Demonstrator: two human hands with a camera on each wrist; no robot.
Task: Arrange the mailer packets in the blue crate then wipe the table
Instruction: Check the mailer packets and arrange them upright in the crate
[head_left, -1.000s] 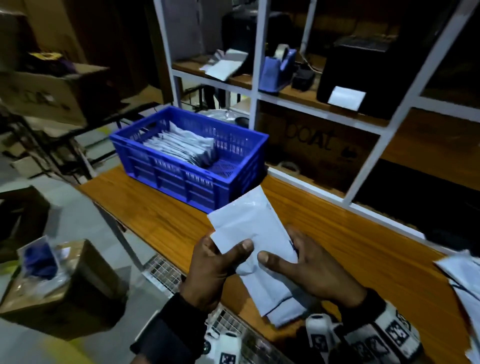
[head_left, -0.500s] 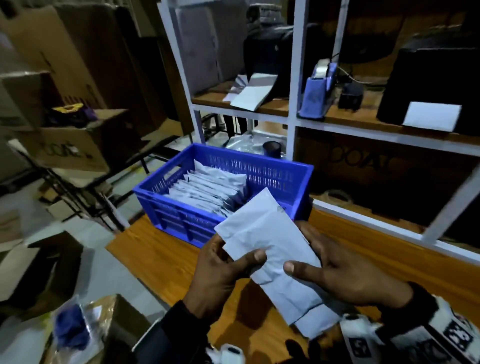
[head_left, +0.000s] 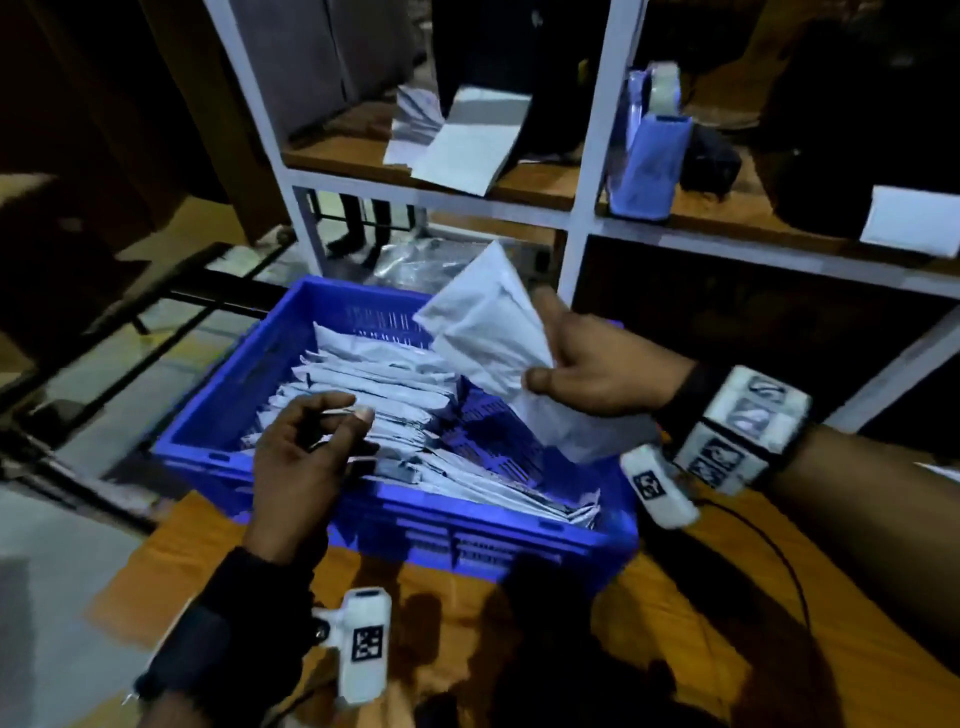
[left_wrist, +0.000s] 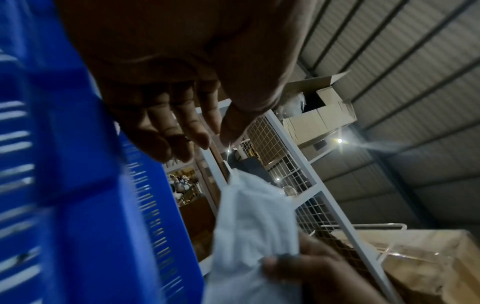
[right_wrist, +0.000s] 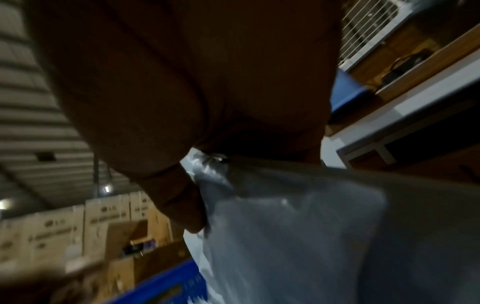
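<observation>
My right hand pinches a white packet above the far right of the blue crate (other packets fill its left side). My left hand hovers over the crate's near edge, fingers loosely curled, holding nothing.

crate: blue plastic, slotted walls
mailers: pale, smooth film, slight sheen
desk: wood, grained
shelf frame: white painted metal

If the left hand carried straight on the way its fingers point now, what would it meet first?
Most likely the row of mailer packets standing in the blue crate: the left hand hovers over the crate's near side, fingers loosely curled toward them. Depth is unclear; it may pass just above their top edges.
</observation>
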